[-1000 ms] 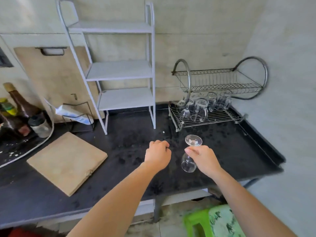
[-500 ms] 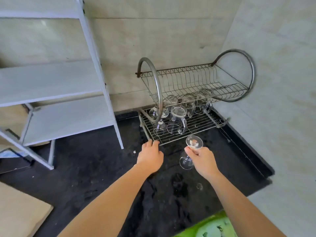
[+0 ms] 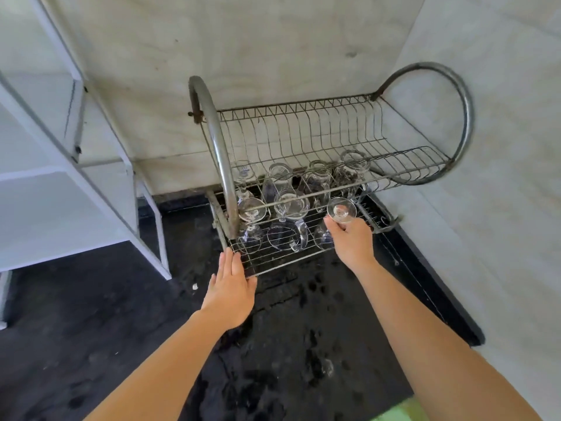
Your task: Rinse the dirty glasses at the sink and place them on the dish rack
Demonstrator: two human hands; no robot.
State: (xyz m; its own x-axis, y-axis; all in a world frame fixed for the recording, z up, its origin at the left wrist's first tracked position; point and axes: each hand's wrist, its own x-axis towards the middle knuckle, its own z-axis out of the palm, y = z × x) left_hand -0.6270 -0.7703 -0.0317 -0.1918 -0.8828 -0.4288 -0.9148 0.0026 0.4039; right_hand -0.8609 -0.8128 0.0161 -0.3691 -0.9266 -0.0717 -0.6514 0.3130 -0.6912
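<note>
The black worktop [image 3: 91,329] filled the lower half of the frame, blotched with wet patches [image 3: 315,366] at lower centre. At its back, right of centre, stood the two-tier wire dish rack [image 3: 218,153], with upturned glasses [image 3: 291,205] on its lower tier. A white shelf unit [image 3: 60,214] stood at the left, a small white crumb [image 3: 195,287] near its front leg.

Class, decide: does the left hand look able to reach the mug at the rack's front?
Probably yes: the left hand lies open at the rack's front edge, only bare wire between it and the mug.
</note>
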